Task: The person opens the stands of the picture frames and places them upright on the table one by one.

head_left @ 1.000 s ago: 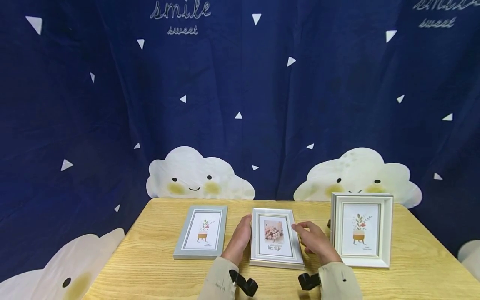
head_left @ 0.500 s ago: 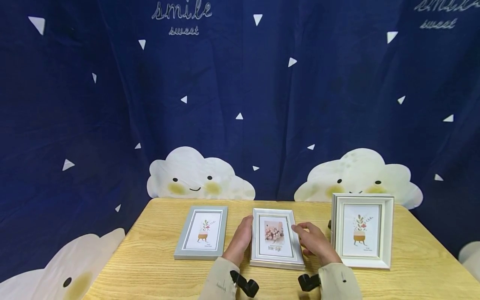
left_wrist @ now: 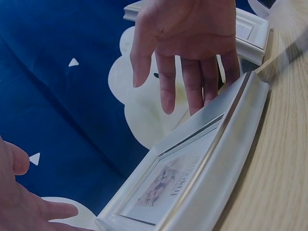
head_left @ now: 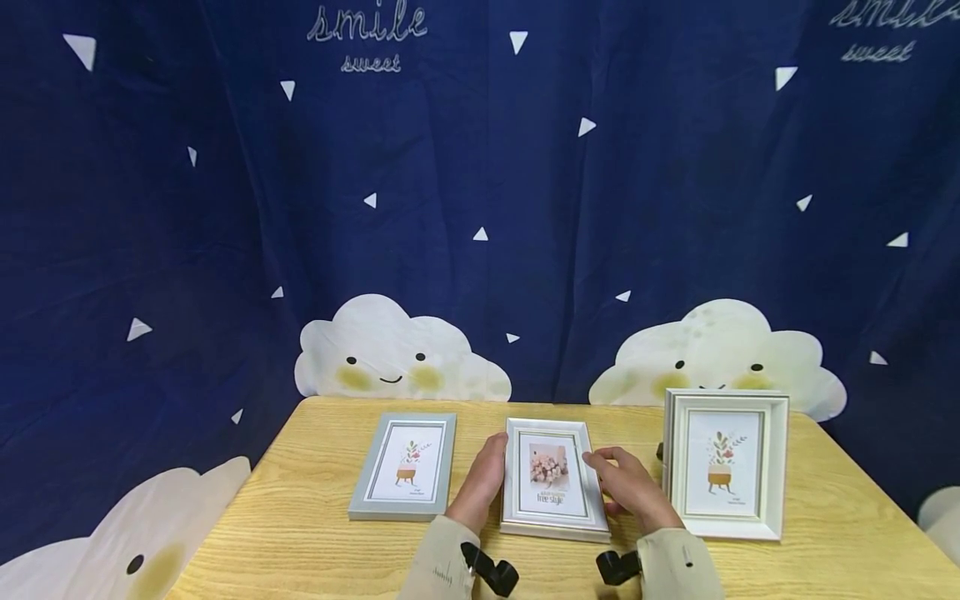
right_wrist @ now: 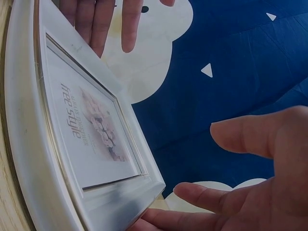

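A white photo frame with a picture of pink flowers and the words "free style" lies face up on the wooden table. At its left side is my left hand, fingers straight and close along the edge. My right hand is at the opposite side, its fingers loosely bent near the edge. In the left wrist view, the left hand is by one end of the photo frame, the thumb apart. The right wrist view has the thumb of the right hand spread from its fingers; some fingertips are hidden behind the frame.
A grey-blue photo frame with a plant picture lies flat on the left. To the right, a white frame stands upright on the wooden table. Behind the table hangs a dark blue curtain with clouds and triangles.
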A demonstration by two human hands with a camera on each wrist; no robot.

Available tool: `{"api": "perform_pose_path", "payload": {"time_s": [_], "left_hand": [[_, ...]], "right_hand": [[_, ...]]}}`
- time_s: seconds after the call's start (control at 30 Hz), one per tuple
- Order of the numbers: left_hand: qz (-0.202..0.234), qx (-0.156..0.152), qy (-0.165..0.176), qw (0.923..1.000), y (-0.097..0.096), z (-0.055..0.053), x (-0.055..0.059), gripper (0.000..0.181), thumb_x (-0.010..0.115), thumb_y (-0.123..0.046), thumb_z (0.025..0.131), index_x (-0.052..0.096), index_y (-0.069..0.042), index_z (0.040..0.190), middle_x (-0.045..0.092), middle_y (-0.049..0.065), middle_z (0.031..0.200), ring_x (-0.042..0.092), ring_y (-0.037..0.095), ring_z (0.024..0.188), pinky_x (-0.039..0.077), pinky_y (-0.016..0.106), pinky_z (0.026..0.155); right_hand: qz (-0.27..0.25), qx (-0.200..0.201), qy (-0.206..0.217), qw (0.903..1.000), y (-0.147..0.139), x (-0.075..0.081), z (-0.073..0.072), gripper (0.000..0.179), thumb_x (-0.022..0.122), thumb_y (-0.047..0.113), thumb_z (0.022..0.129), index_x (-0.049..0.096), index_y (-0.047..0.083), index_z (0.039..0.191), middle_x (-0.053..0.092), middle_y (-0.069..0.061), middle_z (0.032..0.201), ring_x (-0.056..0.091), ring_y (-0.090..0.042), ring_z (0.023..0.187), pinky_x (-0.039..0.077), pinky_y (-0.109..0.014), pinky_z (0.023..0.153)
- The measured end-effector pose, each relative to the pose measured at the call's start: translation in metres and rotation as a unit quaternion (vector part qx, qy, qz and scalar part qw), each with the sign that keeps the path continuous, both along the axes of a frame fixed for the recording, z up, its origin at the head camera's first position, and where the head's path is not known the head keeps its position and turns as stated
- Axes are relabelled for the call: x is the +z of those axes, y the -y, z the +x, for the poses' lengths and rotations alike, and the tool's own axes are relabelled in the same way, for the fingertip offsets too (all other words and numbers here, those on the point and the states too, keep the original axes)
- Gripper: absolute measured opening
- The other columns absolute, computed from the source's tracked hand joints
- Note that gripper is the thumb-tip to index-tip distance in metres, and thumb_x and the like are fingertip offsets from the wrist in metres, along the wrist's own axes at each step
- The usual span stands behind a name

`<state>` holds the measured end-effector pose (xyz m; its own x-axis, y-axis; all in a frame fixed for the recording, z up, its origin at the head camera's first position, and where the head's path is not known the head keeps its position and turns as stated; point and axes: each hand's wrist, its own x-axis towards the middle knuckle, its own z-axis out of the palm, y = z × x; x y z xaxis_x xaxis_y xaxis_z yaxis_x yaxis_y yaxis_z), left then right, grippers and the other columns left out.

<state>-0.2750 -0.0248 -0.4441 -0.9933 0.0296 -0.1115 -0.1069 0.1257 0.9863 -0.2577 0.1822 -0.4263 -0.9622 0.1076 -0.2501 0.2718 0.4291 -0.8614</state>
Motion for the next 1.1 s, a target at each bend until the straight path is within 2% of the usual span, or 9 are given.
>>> {"api": "perform_pose_path", "payload": {"time_s": [0.67,1.1], "left_hand": [[-0.002,0.013,-0.010,0.9999,0.006,-0.003,0.003,0.063,0.029,-0.044,0.101,0.036,-0.001,0.146,0.032,0.022,0.151,0.022,0.042,0.141,0.015,0.057,0.114],[0.010,0.013,-0.001,0.9999,0.005,-0.005,0.003,0.063,0.029,-0.046,0.101,0.035,-0.003,0.148,0.030,0.021,0.153,0.019,0.042,0.142,0.013,0.058,0.114]], "right_hand": [[0.007,0.011,-0.001,0.9999,0.007,0.005,-0.008,0.063,0.053,0.047,0.094,0.045,-0.002,0.133,0.049,-0.024,0.127,0.051,-0.035,0.106,0.052,-0.037,0.071],[0.003,0.024,-0.013,0.9996,0.006,0.007,-0.012,0.063,0.054,0.048,0.094,0.045,-0.003,0.131,0.050,-0.024,0.121,0.050,-0.033,0.101,0.052,-0.037,0.069]]}}
